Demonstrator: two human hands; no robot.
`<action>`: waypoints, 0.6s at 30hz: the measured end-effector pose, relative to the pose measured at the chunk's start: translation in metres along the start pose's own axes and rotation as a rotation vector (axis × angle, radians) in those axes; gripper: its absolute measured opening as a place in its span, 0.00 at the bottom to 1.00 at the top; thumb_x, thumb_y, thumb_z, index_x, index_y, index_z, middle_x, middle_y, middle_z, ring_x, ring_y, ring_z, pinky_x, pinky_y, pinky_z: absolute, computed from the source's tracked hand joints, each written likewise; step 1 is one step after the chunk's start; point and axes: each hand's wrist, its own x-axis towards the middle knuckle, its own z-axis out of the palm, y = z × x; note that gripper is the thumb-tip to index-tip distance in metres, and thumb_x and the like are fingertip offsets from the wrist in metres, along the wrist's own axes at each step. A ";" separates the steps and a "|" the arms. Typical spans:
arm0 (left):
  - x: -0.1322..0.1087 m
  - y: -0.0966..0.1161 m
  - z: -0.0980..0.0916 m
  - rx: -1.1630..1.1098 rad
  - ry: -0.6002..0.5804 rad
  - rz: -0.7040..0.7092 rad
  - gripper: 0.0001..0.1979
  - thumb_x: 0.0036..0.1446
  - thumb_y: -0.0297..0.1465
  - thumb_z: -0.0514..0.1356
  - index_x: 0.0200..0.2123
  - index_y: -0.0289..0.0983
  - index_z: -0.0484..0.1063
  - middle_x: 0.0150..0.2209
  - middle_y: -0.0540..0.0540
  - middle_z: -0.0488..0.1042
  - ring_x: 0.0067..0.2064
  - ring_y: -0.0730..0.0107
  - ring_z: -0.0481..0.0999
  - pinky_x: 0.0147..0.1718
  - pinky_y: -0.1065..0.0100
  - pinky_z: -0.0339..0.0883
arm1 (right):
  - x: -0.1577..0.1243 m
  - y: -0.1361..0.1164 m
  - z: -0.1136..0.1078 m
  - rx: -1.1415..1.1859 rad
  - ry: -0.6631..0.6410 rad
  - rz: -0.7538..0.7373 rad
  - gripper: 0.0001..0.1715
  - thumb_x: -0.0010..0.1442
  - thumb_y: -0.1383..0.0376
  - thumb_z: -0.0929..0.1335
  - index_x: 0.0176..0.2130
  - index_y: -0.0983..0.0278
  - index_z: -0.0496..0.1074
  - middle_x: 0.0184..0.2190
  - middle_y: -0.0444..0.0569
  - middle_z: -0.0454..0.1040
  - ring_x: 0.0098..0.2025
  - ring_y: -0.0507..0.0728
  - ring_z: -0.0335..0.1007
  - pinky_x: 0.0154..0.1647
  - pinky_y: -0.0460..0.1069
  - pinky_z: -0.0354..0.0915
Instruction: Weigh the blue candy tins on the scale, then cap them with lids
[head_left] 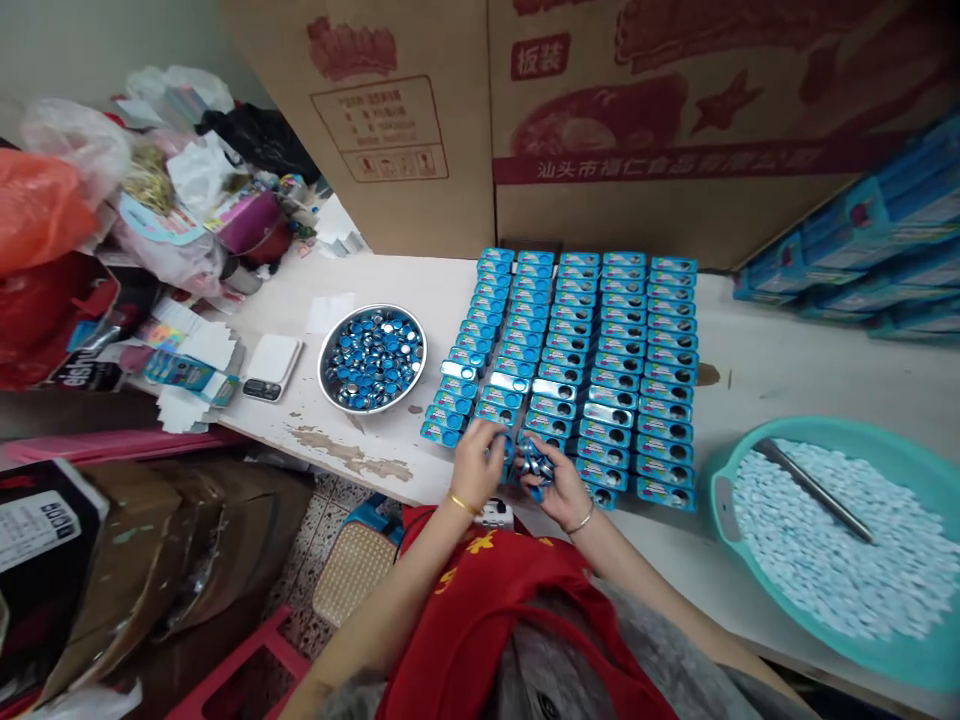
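Observation:
My right hand (564, 494) is cupped around several small round blue-and-silver metal caps (535, 466), palm up over the near end of the box rows. Just beside it, my left hand (478, 462) bends its fingers together at the front of the second row; what is between the fingertips is hidden. Small blue printed boxes (577, 345) lie in several columns on the table, many with a dark round opening at the right end. Boxes in the left columns show blue discs there instead. More caps fill a round metal bowl (324, 378) left of the boxes.
A turquoise basin (757, 432) of small pale pieces, with a metal rod (817, 492) across them, stands at right. Left are a small white scale (271, 366) and piled bags (169, 180). Large cartons (420, 220) stand behind; stacked blue packs (840, 250) sit far right.

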 end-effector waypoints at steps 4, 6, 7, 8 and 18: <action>0.038 -0.023 0.010 0.106 -0.054 -0.264 0.05 0.55 0.28 0.56 0.35 0.36 0.70 0.31 0.47 0.71 0.32 0.72 0.70 0.32 0.72 0.64 | -0.003 -0.016 -0.010 -0.028 0.020 -0.026 0.17 0.45 0.63 0.74 0.37 0.60 0.70 0.26 0.42 0.70 0.24 0.50 0.67 0.11 0.40 0.51; 0.059 -0.029 0.017 0.157 -0.114 -0.292 0.02 0.53 0.29 0.59 0.31 0.37 0.70 0.28 0.49 0.71 0.31 0.71 0.70 0.32 0.71 0.64 | -0.002 -0.022 -0.011 -0.053 0.040 -0.062 0.18 0.45 0.63 0.74 0.37 0.60 0.70 0.26 0.41 0.69 0.24 0.50 0.68 0.11 0.39 0.51; 0.068 -0.030 0.021 0.189 -0.145 -0.312 0.03 0.51 0.30 0.61 0.29 0.37 0.70 0.27 0.49 0.71 0.31 0.70 0.71 0.32 0.70 0.64 | -0.002 -0.025 -0.011 -0.068 0.048 -0.079 0.19 0.44 0.62 0.74 0.37 0.60 0.69 0.26 0.40 0.69 0.25 0.50 0.68 0.11 0.39 0.51; 0.076 -0.031 0.024 0.223 -0.175 -0.333 0.03 0.50 0.30 0.62 0.28 0.37 0.70 0.27 0.48 0.71 0.32 0.68 0.72 0.33 0.69 0.64 | -0.002 -0.027 -0.011 -0.083 0.054 -0.094 0.19 0.44 0.62 0.75 0.37 0.60 0.69 0.27 0.40 0.68 0.25 0.50 0.68 0.11 0.39 0.51; 0.115 -0.030 0.037 0.396 -0.360 -0.489 0.13 0.40 0.33 0.69 0.20 0.34 0.68 0.32 0.36 0.73 0.44 0.48 0.72 0.43 0.56 0.63 | -0.005 -0.033 -0.014 -0.233 0.052 -0.145 0.20 0.47 0.58 0.73 0.40 0.60 0.70 0.24 0.39 0.67 0.23 0.51 0.67 0.12 0.40 0.53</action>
